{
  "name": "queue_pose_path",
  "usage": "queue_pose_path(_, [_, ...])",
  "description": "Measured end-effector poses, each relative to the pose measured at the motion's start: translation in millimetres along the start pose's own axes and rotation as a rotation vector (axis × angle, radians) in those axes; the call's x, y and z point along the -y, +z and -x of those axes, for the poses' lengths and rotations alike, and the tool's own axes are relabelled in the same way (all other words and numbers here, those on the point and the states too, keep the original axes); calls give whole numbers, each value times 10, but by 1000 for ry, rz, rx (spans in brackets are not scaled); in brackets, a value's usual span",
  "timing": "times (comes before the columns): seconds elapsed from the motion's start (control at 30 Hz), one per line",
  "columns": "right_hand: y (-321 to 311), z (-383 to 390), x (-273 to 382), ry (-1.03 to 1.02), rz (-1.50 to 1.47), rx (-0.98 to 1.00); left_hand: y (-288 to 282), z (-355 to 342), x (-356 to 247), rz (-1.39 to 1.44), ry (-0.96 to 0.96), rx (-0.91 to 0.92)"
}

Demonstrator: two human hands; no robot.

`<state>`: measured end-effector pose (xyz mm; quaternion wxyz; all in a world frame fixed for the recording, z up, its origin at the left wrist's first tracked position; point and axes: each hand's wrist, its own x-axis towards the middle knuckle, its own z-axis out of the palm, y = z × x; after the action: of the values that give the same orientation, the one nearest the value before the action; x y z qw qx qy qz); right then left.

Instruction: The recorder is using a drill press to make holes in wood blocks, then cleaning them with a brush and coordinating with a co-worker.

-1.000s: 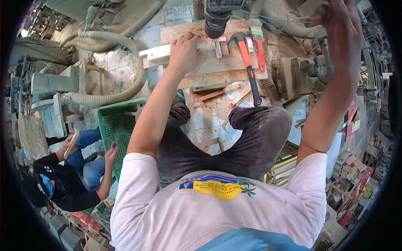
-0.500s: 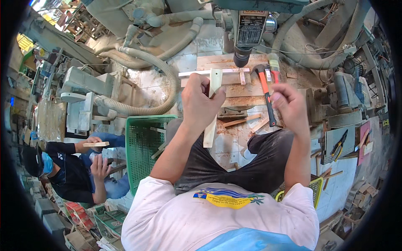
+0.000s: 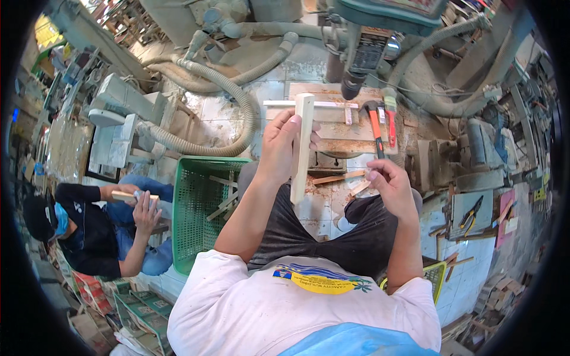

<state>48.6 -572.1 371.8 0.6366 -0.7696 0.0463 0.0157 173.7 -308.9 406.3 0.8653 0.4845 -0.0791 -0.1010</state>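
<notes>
My left hand point(image 3: 280, 145) is wrapped round a pale wooden strip point(image 3: 301, 160) that stands lengthwise before me, a small hole near its far end. My right hand point(image 3: 392, 188) is off to the right above my knee, apart from the strip. Its fingers are curled toward the thumb; whatever they hold, if anything, I cannot make out. Beyond the hands is the drill press, its chuck point(image 3: 351, 87) above a wooden board point(image 3: 329, 134) dusted with shavings. A white strip point(image 3: 309, 104) lies across the board, with a short wooden block point(image 3: 348, 115) beside it.
An orange-and-black hammer point(image 3: 375, 124) and a red-handled brush point(image 3: 390, 115) lie at the board's right. A green basket point(image 3: 181, 231) with wood pieces stands at my left, near a seated co-worker point(image 3: 89, 231) holding a wooden piece. Pliers point(image 3: 472, 215) lie right; a ribbed hose point(image 3: 249, 115) curves left.
My right hand has moved down and toward me, away from the hammer. The wooden strip has turned in my left hand, showing its narrow edge more. The view has shifted slightly.
</notes>
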Motion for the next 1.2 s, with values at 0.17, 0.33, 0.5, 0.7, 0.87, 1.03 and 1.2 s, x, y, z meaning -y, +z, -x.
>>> queue_pose_path(0.17, [182,82,-55,61,1,15,-289,130,-51,425,-115,146])
queue_pose_path(0.33, [332,109,-34,77,-10,60,-398,231,-100,440,-66,151])
queue_pose_path(0.5, [446,125,-11,62,16,111,-502,319,-171,395,-38,99])
queue_pose_path(0.7, [600,154,34,85,39,134,-641,358,-139,355,61,-23])
queue_pose_path(0.87, [607,215,84,82,72,158,-604,268,-52,-403,366,-208])
queue_pose_path(1.03, [452,347,23,119,48,86,-582,137,24,-1036,533,-163])
queue_pose_path(1.2, [-185,666,-104,105,33,-174,-610,-247,545,-1508,373,243])
